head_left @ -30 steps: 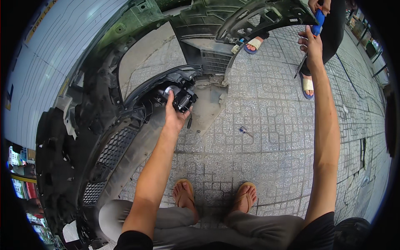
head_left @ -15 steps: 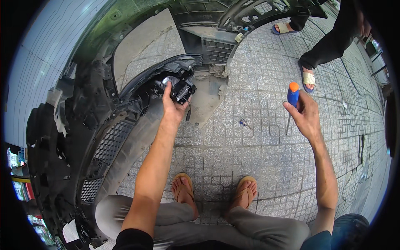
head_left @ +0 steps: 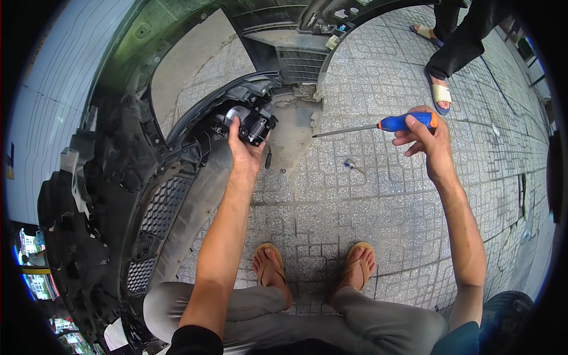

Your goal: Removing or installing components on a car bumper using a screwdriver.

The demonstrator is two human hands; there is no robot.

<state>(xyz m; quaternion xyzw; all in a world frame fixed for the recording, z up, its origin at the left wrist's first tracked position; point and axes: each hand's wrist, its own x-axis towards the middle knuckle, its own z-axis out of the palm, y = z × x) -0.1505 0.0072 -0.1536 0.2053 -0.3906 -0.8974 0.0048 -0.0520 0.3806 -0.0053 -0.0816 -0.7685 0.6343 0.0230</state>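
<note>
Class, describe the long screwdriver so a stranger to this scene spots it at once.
From the grey paving, go to the right hand above it, on the picture's right. It holds the long screwdriver, shaft pointing left. A blue handle with orange ends and a long shaft set it apart from the smaller blue-ended object lying on the paving.

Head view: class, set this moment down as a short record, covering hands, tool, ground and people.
Left hand: grasps black lamp unit, cable hanging
Right hand: holds blue-and-orange screwdriver
Tool direction: points left, tip apart from lamp unit
Vehicle part: dark bumper-like piece with honeycomb mesh
Ground: grey paving, small object lying there
Nearby: another person's dark trousers, sandals
</note>
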